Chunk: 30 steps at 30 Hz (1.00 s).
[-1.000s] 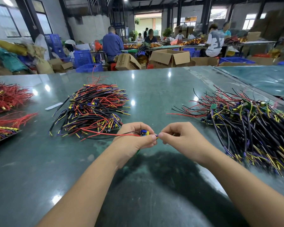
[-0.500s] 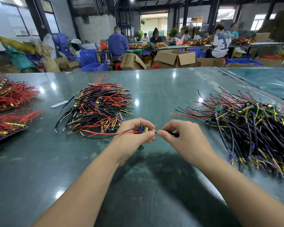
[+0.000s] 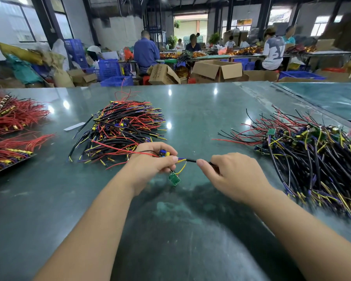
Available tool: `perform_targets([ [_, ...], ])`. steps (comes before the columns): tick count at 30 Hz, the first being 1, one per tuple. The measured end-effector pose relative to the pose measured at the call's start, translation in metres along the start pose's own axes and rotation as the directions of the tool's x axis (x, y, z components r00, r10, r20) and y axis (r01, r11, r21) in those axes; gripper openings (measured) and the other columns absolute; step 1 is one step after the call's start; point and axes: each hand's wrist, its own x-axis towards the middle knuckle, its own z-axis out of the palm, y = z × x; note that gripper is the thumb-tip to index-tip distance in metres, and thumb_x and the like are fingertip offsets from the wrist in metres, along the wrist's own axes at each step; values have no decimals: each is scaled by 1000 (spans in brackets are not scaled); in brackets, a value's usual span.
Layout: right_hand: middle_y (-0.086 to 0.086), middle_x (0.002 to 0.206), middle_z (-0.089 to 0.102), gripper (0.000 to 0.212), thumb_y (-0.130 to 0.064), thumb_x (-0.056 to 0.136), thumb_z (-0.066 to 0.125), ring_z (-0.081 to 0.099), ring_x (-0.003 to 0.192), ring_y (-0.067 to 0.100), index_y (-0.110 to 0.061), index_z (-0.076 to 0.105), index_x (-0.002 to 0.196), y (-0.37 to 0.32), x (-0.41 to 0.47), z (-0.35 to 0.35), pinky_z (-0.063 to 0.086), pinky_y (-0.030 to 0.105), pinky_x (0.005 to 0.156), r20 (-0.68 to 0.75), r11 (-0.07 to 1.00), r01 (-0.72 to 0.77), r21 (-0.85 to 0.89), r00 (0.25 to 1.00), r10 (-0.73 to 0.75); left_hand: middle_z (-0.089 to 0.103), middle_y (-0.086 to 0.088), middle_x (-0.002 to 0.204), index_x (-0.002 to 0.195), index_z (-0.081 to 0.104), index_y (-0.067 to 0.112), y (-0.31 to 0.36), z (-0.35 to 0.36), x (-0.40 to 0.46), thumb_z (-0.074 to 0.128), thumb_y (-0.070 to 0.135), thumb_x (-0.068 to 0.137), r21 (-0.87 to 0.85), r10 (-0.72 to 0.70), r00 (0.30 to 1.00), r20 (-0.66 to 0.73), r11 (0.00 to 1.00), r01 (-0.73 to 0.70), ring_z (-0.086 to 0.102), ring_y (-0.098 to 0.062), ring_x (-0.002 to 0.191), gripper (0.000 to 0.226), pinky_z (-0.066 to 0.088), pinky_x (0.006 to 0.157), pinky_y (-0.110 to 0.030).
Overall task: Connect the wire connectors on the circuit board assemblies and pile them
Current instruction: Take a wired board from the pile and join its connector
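Apart now, my left hand and right hand pinch the wire; board dangling, perhaps touching bare desk.

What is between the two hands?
In the head view, a short black wire bridges the left hand and right hand; a small green circuit board dangles below.

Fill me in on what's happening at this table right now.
A person is working on one circuit board assembly above the green table. The left hand grips its component end, the right hand pinches the black sleeved wire, and the small green board dangles between them. Wire piles lie to the left and right.
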Motion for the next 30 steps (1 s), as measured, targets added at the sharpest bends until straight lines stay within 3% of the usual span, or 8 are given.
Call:
perform_targets([
  [5, 4, 45, 31, 66, -66, 90, 16, 37, 54, 33, -12, 28, 53, 10, -1, -3, 23, 35, 47, -24, 986, 161, 48, 987, -160, 63, -6, 66, 78, 65, 7, 1, -9, -5, 63, -7, 83, -88, -73, 986, 147, 992, 87, 61, -11, 57, 15, 51, 56, -15],
  [9, 9, 41, 34, 59, -50, 92, 30, 37, 43, 34, -12, 35, 47, 19, -4, -9, 32, 35, 42, -106, 940, 304, 154, 951, -291, 64, -8, 69, 78, 66, 6, 2, -8, -8, 62, -8, 83, -110, -86, 965, 246, 987, 116, 61, -11, 59, 15, 50, 57, -16],
  [11, 4, 42, 36, 57, -47, 94, 37, 41, 44, 29, -12, 40, 49, 22, -5, -10, 33, 33, 41, -139, 936, 312, 161, 946, -292, 65, -7, 68, 77, 66, 5, 1, -6, -8, 61, -8, 83, -143, -81, 969, 234, 983, 117, 62, -11, 58, 15, 51, 56, -16],
  [15, 5, 51, 44, 64, -62, 93, 24, 48, 57, 31, -13, 43, 56, 24, -3, -6, 39, 41, 54, -43, 961, 239, 143, 971, -235, 64, -7, 65, 76, 66, 5, 0, -5, -7, 64, -5, 78, -238, -89, 976, 201, 962, 137, 62, -11, 56, 11, 51, 54, -16],
  [20, 2, 44, 29, 49, -55, 84, 27, 33, 45, 30, -21, 22, 50, 17, -4, -11, 25, 38, 47, -44, 919, 317, 234, 948, -316, 64, -7, 66, 79, 66, 4, -2, -2, -4, 65, -3, 72, -300, -91, 977, 194, 943, 147, 63, -12, 57, 9, 53, 57, -17],
  [23, 1, 53, 41, 52, -64, 82, 21, 46, 59, 27, -20, 32, 57, 17, -5, -7, 34, 39, 55, 4, 956, 249, 158, 967, -253, 65, -5, 65, 82, 65, 2, -4, 1, -1, 60, -9, 81, -295, -97, 989, 108, 947, 125, 63, -11, 56, 12, 53, 56, -16],
  [26, -7, 80, 56, 44, -61, 91, 31, 51, 85, 17, -22, 49, 83, 15, -2, -3, 38, 34, 66, -98, 985, 160, 67, 983, -153, 67, -5, 65, 83, 66, 3, -7, 4, 1, 62, -9, 81, -293, -101, 994, 31, 950, 106, 64, -11, 57, 13, 52, 56, -15],
  [30, -8, 98, 62, 24, -47, 98, 35, 57, 94, 23, -30, 51, 106, 10, -1, -1, 43, 34, 67, -72, 970, 108, 218, 993, -94, 70, -9, 78, 100, 65, 9, -6, 7, 3, 68, 3, 76, -371, -103, 995, -1, 924, 95, 66, -11, 63, 24, 53, 58, -15],
])
